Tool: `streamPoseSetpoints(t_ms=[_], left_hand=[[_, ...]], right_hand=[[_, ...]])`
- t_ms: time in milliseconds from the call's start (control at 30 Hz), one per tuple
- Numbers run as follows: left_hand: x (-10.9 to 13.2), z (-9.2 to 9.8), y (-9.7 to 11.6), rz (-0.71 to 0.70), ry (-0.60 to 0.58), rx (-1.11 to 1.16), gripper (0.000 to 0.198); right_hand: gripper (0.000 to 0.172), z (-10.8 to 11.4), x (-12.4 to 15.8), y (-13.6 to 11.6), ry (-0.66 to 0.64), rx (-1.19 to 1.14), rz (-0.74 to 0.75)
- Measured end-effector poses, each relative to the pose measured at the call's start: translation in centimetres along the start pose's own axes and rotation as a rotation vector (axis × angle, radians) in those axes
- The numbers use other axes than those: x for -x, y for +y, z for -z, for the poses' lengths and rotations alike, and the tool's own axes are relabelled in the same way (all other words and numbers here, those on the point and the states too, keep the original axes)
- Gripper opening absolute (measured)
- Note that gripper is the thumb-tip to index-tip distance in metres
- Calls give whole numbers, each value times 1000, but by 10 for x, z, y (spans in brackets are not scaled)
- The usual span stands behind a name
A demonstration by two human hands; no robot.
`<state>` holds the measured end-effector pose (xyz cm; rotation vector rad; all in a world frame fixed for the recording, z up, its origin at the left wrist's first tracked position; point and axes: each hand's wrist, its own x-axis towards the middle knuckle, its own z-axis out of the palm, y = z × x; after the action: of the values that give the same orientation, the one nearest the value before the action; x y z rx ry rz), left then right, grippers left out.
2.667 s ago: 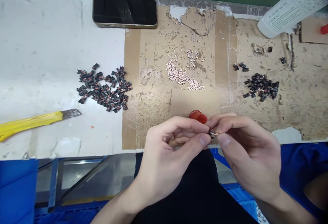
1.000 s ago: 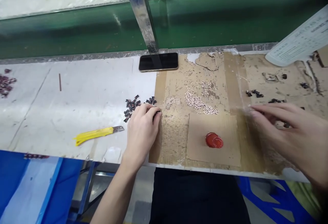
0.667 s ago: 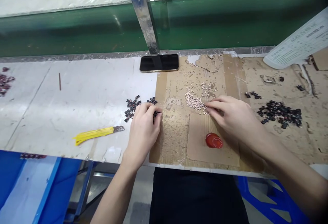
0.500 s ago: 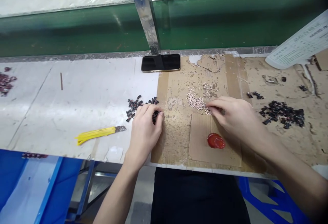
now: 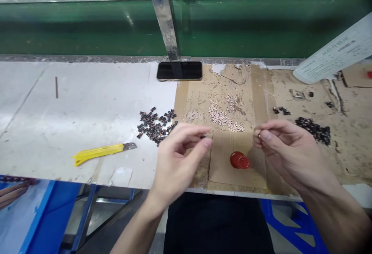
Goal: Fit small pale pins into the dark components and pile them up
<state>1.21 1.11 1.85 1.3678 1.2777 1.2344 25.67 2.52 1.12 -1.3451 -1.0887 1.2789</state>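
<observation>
My left hand (image 5: 181,157) is raised over the left edge of the cardboard, thumb and fingertips pinching a small black part (image 5: 204,136). To its left lies a loose heap of similar black parts (image 5: 152,124). My right hand (image 5: 287,151) is pinched closed to the right; what sits at its fingertips is too small to name. Between the hands, a shiny red blob (image 5: 240,160) rests on a square cardboard piece (image 5: 222,178). Just beyond it are many tiny pale pieces (image 5: 222,117) in a scattered band. A second heap of black parts (image 5: 316,130) is partly behind my right hand.
A yellow utility knife (image 5: 99,153) with its blade out lies at left, and a thin brown stick (image 5: 56,87) farther back. A phone (image 5: 179,76) leans by the metal post (image 5: 165,18). At right stands a tilted, printed whitish container (image 5: 331,56). Blue plastic (image 5: 290,223) shows below the table.
My left hand has lifted from the black heap and moved right with a black part. My right hand has left the tiny pale pieces, moving right and toward me. The view shifted slightly.
</observation>
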Motion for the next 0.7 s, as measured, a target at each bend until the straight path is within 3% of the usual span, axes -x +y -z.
streamPoseSetpoints(t_ms=[100,233,500,600,700], left_hand=[[6,-27,17,-109,-63,-14,16],[14,-52,23,-282,-76,-177,13],[25,-57,18,-368,-61,-357,16],[22,-57,17,-320,-83,-283,16],[19,-57,18,-69,-158,-14,11]], right_hand=[[15,-8,15,-6,-63,-227,-96],[11,-15,27,-10,-92,-332,-103],[11,-22,34,-2,24,-264,10],[10,-19,37,2,31,-191,52],[12,-13,41,1,15,-6,144]])
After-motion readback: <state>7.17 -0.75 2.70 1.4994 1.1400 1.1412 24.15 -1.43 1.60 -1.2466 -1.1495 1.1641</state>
